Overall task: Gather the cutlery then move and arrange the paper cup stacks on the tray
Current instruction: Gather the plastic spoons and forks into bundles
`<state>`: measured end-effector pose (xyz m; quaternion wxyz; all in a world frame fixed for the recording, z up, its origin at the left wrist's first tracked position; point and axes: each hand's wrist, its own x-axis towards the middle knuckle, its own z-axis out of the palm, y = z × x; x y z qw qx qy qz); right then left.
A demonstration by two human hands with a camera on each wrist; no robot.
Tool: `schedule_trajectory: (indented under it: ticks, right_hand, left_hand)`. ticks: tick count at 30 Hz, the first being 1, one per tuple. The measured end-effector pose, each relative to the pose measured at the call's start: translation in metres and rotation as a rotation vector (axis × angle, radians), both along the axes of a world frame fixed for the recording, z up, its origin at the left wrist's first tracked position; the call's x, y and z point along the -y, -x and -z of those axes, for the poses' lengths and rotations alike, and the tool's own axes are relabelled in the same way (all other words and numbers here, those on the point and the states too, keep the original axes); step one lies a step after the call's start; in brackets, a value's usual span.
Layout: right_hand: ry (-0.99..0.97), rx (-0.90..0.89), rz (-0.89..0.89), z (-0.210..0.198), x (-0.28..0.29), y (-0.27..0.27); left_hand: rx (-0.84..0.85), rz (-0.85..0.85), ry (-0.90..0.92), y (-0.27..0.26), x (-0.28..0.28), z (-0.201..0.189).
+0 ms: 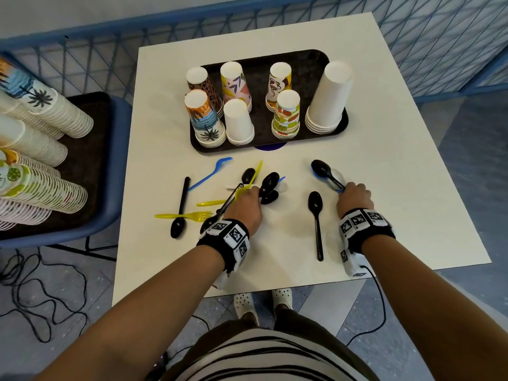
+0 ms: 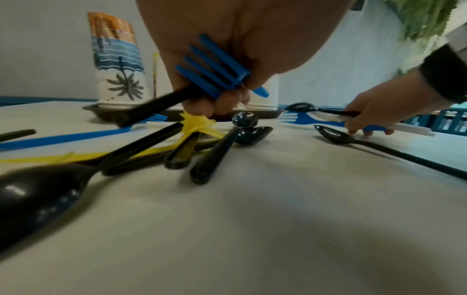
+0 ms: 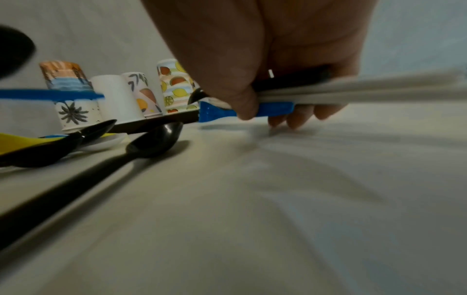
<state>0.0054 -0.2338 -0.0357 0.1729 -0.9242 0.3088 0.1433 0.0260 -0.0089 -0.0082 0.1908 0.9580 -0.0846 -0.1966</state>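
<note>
On the white table (image 1: 384, 188) my left hand (image 1: 244, 200) grips a bundle of cutlery: a yellow fork (image 1: 254, 176), black spoons (image 1: 269, 182) and a blue fork (image 2: 215, 71). My right hand (image 1: 356, 193) grips a black spoon (image 1: 321, 169) together with a blue handle (image 3: 272, 108) and a white handle (image 3: 353, 89). Between the hands lies a loose black spoon (image 1: 316, 215). Left of my left hand lie a blue fork (image 1: 211, 173), a yellow fork (image 1: 187, 215) and another black spoon (image 1: 181, 210). Behind them, the dark tray (image 1: 310, 59) carries several upside-down cup stacks, including a tall white one (image 1: 330, 97).
A blue chair (image 1: 121, 160) at the left holds a dark tray with long cup stacks (image 1: 41, 160) lying on their sides. A blue mesh fence (image 1: 439, 37) runs behind the table. Cables (image 1: 41, 298) trail over the floor at the left.
</note>
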Motion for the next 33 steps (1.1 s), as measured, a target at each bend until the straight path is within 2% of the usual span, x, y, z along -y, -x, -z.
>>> schedule_trajectory:
  ticks: [6,10,16,21,26,30,33]
  right_hand:
    - [-0.197,0.026,0.088,-0.022,-0.014,0.012]
    - [-0.318,0.030,0.141,-0.019,-0.038,0.032]
    - [-0.293,-0.059,0.126,-0.002,-0.050,0.041]
    - [-0.255,-0.047,0.073,0.000,-0.054,0.034]
    - [-0.223,-0.014,-0.007,-0.003,-0.055,0.025]
    - [-0.210,0.003,-0.036,-0.011,-0.057,0.017]
    - [-0.221,0.001,-0.070,-0.012,-0.061,0.007]
  left_hand:
    - [-0.023,-0.024,-0.106,-0.002,-0.010,0.012]
    - [-0.039,0.032,-0.180,-0.003,-0.009,0.017]
    - [-0.056,0.092,-0.223,-0.004,-0.005,0.019]
    - [-0.054,0.113,-0.283,-0.001,-0.003,0.017]
    - [-0.009,0.119,-0.178,0.003,-0.004,0.002]
    - [-0.047,-0.049,0.020,0.001,-0.009,-0.011]
    - [-0.048,-0.138,0.078,-0.001,-0.020,-0.014]
